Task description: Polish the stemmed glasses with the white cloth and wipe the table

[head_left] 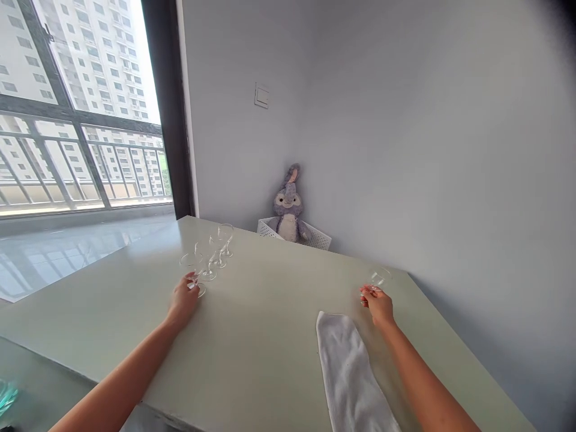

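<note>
On the left of the table, my left hand (183, 298) is closed around the stem of a clear stemmed glass (191, 263), the nearest in a row. Behind it, several more clear stemmed glasses (220, 255) stand upright in a line running away from me. At the right side, the fingers of my right hand (378, 304) pinch another clear stemmed glass (380, 276), whose bowl shows above them; its foot is mostly hidden. Just left of my right forearm lies a white cloth (346, 366), spread lengthwise toward the table's near edge.
The pale table (261, 336) ends at a wall on the right. Beyond its far edge a purple plush rabbit (288, 210) sits in a white perforated basket (320, 240). A teal translucent object (6, 395) shows at the lower left. A large window (81, 120) is at the left.
</note>
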Motion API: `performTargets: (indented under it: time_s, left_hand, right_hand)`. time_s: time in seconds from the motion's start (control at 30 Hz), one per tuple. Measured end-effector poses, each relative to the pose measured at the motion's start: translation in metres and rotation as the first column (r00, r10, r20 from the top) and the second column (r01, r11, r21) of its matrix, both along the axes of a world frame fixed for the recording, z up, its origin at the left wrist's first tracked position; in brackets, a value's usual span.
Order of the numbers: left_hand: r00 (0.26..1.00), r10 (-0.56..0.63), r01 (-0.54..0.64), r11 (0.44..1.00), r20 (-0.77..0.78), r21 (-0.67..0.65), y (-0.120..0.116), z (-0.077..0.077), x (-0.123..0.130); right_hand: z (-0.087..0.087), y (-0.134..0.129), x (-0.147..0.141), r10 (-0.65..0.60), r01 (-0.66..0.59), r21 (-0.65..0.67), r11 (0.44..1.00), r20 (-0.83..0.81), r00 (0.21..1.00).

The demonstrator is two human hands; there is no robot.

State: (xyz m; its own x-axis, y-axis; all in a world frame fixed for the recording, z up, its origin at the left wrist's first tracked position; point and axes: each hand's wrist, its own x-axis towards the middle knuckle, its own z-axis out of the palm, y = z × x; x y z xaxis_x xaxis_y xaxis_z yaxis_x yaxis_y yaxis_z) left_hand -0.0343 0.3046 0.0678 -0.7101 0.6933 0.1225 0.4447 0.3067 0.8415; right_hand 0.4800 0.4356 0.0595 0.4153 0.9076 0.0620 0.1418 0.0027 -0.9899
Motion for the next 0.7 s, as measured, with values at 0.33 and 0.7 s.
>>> performTargets:
  time_s: [0.33,0.7]
  left_hand:
    - [0.921,-0.370,0.330,0.907,0.122,0.260,-0.050,0.042,0.108]
    - [0.664,-0.666,0.634,0.742,0.339,0.217,-0.035,0.033,0.178]
  right_hand:
    - [0.064,-0.105,-0.135,0.550,-0.556,0.056,0.829,0.093,0.830]
    - [0.063,-0.159,-0.189,0.773,-0.790,-0.047,0.612,0.247,0.584]
